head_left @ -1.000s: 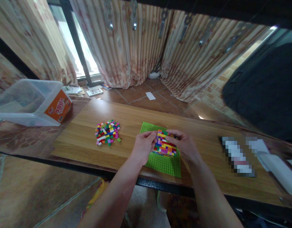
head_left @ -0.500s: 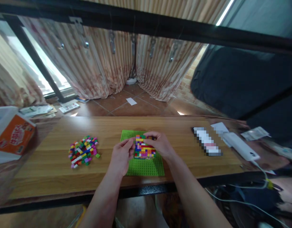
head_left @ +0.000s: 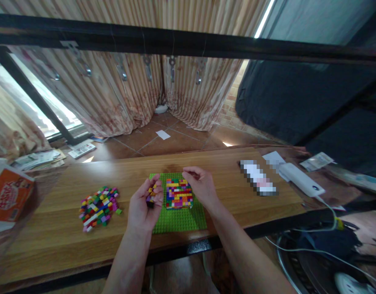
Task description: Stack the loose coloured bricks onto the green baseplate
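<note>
My left hand (head_left: 146,204) is turned palm up, its fingers curled around several small toy bricks (head_left: 151,192), yellow, purple and black among them. It is at the left edge of a green studded baseplate (head_left: 178,222). On the plate stands a block of many-coloured bricks (head_left: 179,194) built close together in rows. My right hand (head_left: 200,185) is over the block's upper right corner, thumb and fingers pinched together. Whatever lies between those fingertips is too small to make out.
A heap of loose coloured bricks (head_left: 99,208) lies on the wooden table (head_left: 230,175) at left. To the right are a blurred-out phone-like object (head_left: 258,177) and a white device (head_left: 302,179) with a cable. A dark metal bar (head_left: 188,43) crosses above the table.
My left hand has drawn back left from the brick block and rolled palm up, showing the bricks in it. The right hand has shifted to the block's upper right corner. The view has turned slightly.
</note>
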A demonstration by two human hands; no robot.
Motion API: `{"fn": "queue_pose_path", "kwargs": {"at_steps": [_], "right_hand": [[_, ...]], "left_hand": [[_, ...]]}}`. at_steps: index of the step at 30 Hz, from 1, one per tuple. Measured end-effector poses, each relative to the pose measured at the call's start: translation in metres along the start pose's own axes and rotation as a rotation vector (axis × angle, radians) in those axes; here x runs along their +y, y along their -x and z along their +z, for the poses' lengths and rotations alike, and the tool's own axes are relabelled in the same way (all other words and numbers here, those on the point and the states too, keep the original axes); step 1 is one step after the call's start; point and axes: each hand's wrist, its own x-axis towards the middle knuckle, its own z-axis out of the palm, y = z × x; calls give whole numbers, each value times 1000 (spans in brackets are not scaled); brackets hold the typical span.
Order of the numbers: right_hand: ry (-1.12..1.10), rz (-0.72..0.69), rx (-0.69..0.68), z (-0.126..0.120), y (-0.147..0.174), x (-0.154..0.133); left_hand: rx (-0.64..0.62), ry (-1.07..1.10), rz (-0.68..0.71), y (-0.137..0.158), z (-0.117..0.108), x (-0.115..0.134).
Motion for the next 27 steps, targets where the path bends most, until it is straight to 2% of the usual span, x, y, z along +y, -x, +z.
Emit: {"fn": "queue_pose_path", "kwargs": {"at_steps": [4,9,14,21,27], "right_hand": [[6,-153,41,2,5,-13],[24,-297,20,-1,11,-23],[112,-434,-87,-5,15,-29],[258,-535,-218,-5,17,-26],[290,-505,-228,-3,18,-27]], "left_hand": [[-1,66,-1,4,8,-5],[-121,79,-56,8,10,-10],[-168,34,-106,11,9,-11],[-204,3,-153,12,6,-11],[-223,-9,-157,11,6,-11]]}}
